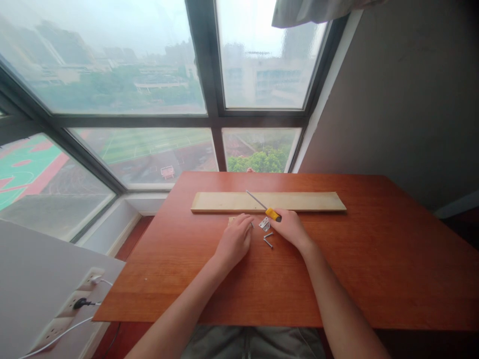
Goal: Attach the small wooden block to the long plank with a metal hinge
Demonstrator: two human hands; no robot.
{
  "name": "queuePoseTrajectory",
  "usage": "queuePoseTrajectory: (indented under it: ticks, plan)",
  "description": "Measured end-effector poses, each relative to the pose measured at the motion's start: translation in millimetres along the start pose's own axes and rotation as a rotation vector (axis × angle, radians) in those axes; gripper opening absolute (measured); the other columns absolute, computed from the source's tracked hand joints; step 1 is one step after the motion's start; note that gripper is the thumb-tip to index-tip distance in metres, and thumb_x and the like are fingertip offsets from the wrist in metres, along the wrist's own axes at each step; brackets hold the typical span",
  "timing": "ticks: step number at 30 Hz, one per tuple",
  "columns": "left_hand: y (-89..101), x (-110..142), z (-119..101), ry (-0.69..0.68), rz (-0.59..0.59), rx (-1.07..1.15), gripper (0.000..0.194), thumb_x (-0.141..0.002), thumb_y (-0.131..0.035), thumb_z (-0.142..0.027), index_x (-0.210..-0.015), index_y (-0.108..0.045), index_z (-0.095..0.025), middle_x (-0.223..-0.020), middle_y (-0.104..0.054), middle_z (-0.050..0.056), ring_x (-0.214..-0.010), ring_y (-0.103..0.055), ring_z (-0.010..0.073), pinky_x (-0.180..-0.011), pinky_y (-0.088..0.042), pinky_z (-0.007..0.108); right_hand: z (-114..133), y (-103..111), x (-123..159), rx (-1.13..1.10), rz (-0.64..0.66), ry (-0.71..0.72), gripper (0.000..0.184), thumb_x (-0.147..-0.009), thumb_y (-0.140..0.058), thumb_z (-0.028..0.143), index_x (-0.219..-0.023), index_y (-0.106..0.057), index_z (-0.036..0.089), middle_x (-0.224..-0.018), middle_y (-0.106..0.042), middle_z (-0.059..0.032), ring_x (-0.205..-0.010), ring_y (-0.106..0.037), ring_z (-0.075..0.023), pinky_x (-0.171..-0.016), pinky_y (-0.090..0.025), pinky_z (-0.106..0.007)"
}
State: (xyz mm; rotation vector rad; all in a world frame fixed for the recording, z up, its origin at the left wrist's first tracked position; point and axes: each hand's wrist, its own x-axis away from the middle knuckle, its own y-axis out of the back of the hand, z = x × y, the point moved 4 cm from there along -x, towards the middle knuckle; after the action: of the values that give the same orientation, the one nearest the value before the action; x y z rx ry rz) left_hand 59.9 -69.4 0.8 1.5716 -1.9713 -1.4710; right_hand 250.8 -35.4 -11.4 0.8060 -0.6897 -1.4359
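Observation:
My right hand [290,227] is closed around the yellow handle of a screwdriver [272,214]. Its thin shaft points up and left over a long pale wooden board [299,200], which lies flat across the table. Right by those fingers is a metal hinge [264,224]; whether they touch it, I cannot tell. The fingers of my left hand [236,237] are pinched, and the end of a screw [252,225] shows at their tips. A small pale wooden piece [231,219] is mostly covered by that hand. Two loose screws [268,242] lie on the tabletop between my hands.
The reddish-brown table [359,269] stands against large windows [138,154]. A grey wall [407,99] rises on the right. Low at left, sockets [71,303] hold plugs with cables running near the table's corner.

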Motion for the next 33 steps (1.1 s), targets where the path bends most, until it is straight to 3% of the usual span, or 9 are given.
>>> queuePoseTrajectory:
  ticks: [12, 19, 26, 33]
  plan:
    - [0.9, -0.3, -12.7, -0.117, 0.089, -0.054, 0.027, -0.093, -0.043, -0.012, -0.109, -0.063, -0.019, -0.123, -0.064, 0.01, -0.122, -0.054, 0.0242, -0.108, -0.044, 0.045, 3.3, -3.6, 1.2, 0.056, -0.018, -0.032, 0.014, -0.081, -0.059, 0.033, -0.083, -0.068, 0.023, -0.082, -0.072, -0.0065, -0.074, -0.061, -0.0187, -0.063, -0.034, -0.025]
    - [5.1, 1.6, -11.3, -0.076, 0.097, -0.046, 0.027, -0.096, -0.04, -0.016, -0.112, -0.062, -0.019, -0.123, -0.064, 0.011, -0.121, -0.054, 0.0242, -0.106, -0.045, 0.044, 2.9, 0.4, 1.7, 0.051, -0.008, -0.032, 0.014, -0.08, -0.059, 0.032, -0.081, -0.068, 0.022, -0.079, -0.071, -0.0057, -0.071, -0.058, -0.0176, -0.061, -0.032, -0.025]
    - [6.1, 3.6, 1.0, -0.022, 0.023, -0.059, 0.029, -0.094, -0.045, -0.018, -0.117, -0.062, -0.019, -0.129, -0.061, 0.011, -0.117, -0.057, 0.0237, -0.104, -0.046, 0.042, -5.1, 10.1, 0.3, 0.034, -0.019, -0.063, 0.016, -0.081, -0.055, 0.032, -0.079, -0.067, 0.021, -0.074, -0.069, -0.0043, -0.069, -0.058, -0.0169, -0.061, -0.034, -0.025]
    - [6.0, -2.1, -9.7, 0.009, 0.071, -0.166, 0.025, -0.095, -0.045, -0.021, -0.11, -0.065, -0.02, -0.116, -0.065, 0.01, -0.104, -0.059, 0.0233, -0.094, -0.047, 0.04, -6.1, 8.1, -0.6, 0.031, 0.001, -0.064, 0.018, -0.081, -0.057, 0.034, -0.082, -0.069, 0.021, -0.078, -0.071, -0.0055, -0.074, -0.061, -0.0183, -0.063, -0.036, -0.025]
